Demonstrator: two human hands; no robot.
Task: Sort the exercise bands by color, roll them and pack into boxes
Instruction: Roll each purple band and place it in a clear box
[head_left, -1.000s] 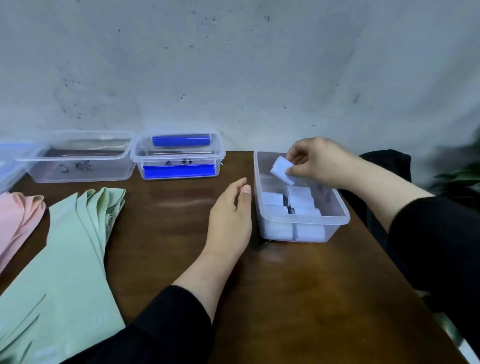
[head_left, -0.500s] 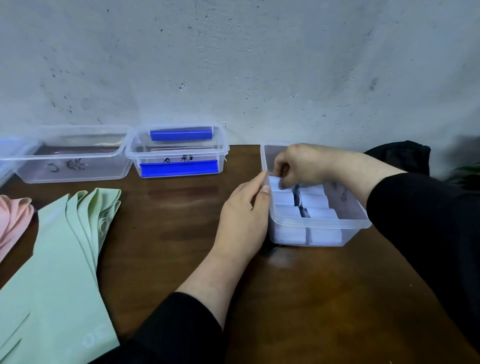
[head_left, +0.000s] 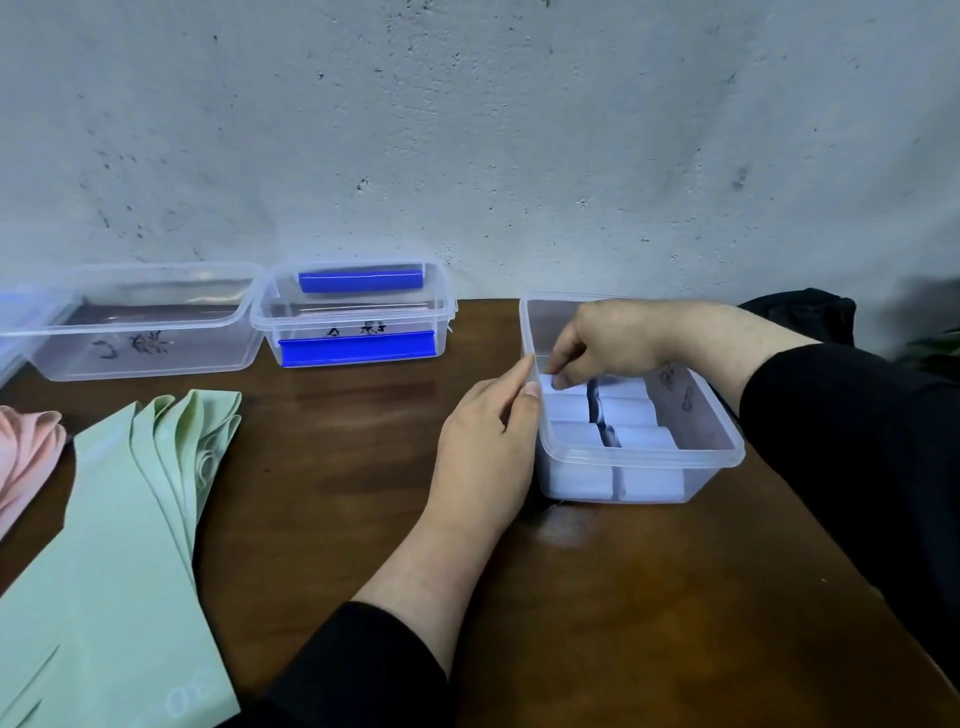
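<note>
Clear plastic box (head_left: 719, 426) sits right of centre on the brown tabletop (head_left: 597, 597), packed with rolled pale-blue bands (head_left: 631, 410) in two rows. My right hand (head_left: 605, 340) reaches in from above, its fingers curled to pinch the roll at the far left corner. My left hand (head_left: 488, 447) lies flat against the box's left wall, fingers straight. Green bands (head_left: 109, 545) lie flat at lower left, pink ones (head_left: 26, 452) at the left edge. Two more clear boxes (head_left: 358, 317) stand along the wall.
</note>
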